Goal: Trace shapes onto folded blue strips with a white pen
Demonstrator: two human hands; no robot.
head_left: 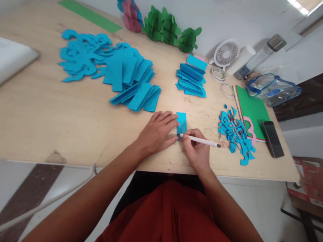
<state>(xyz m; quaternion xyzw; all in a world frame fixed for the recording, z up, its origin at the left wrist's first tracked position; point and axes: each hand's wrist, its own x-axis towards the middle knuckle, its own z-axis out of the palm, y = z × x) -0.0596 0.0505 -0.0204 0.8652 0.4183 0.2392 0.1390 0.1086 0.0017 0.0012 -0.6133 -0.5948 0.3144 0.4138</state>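
Observation:
A small blue paper strip (182,121) lies on the table in front of me, with dark curved lines drawn on it. My left hand (160,132) rests flat beside it, fingers stretched out and their tips on its left edge. In my right hand (198,149) is a white pen (202,140), its tip at the lower part of the strip. Beyond my left hand are folded blue paper strips (136,74) and a heap of curly blue cutouts (83,55). Another stack of blue strips (191,80) lies farther back.
Blue paper scraps (234,131) are spread at the right, near a green book (254,111), a pink paper piece (249,129) and a phone (273,139). Along the wall stand green paper shapes (161,25), a small fan (226,53), tape rolls (218,74) and a bottle (262,55).

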